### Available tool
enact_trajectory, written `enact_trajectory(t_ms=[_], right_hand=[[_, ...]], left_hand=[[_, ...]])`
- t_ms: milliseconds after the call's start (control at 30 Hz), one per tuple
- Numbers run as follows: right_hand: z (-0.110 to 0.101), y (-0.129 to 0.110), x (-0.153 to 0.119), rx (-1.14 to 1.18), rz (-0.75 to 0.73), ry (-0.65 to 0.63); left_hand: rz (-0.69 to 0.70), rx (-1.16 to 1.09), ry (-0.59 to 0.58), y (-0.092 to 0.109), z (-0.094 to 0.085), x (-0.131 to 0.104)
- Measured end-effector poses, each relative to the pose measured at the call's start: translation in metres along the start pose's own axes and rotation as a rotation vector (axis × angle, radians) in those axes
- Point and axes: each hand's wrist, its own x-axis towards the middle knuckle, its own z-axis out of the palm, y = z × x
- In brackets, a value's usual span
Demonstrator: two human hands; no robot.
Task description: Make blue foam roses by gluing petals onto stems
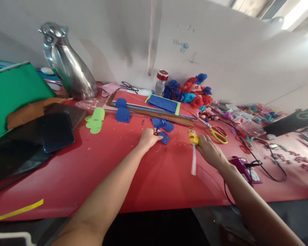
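My left hand is pinched on a blue petal cut from paper-like material, over the middle of the red table. Just beyond it lie more blue petals, partly overlapping. My right hand is wrapped round a yellow glue gun, and a whitish glue stick juts from its back toward me. The gun's nozzle points away, to the right of the petals. Scissors with yellow and red handles rest beyond my right hand.
Green cut pieces and stacked blue pieces lie left. A phone and a metal jug stand farther left. Behind are a jar and crafted flowers. A black cable and purple box lie right.
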Motion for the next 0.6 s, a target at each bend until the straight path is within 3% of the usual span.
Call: enact_trajectory(t_ms=[167, 267, 333, 433, 500, 600], right_hand=[[0.009, 0.011, 0.017, -0.134, 0.114, 0.007], [0.001, -0.010, 0.026, -0.058, 0.133, 0.136], [-0.005, -0.036, 0.036, 0.101, -0.011, 0.173], [-0.012, -0.078, 0.056, 0.283, -0.211, 0.066], [-0.013, -0.098, 0.070, 0.316, -0.209, -0.029], [-0.015, -0.107, 0.081, 0.356, -0.197, -0.106]], left_hand=[[0.017, -0.158, 0.007, -0.001, -0.005, 0.002], [0.033, -0.133, 0.030, -0.005, -0.008, 0.008], [0.051, -0.128, 0.032, -0.007, -0.008, 0.011], [0.083, -0.139, -0.013, -0.009, -0.007, 0.011], [0.104, -0.119, -0.042, -0.008, -0.006, 0.010], [0.123, -0.111, -0.061, -0.004, -0.007, 0.006]])
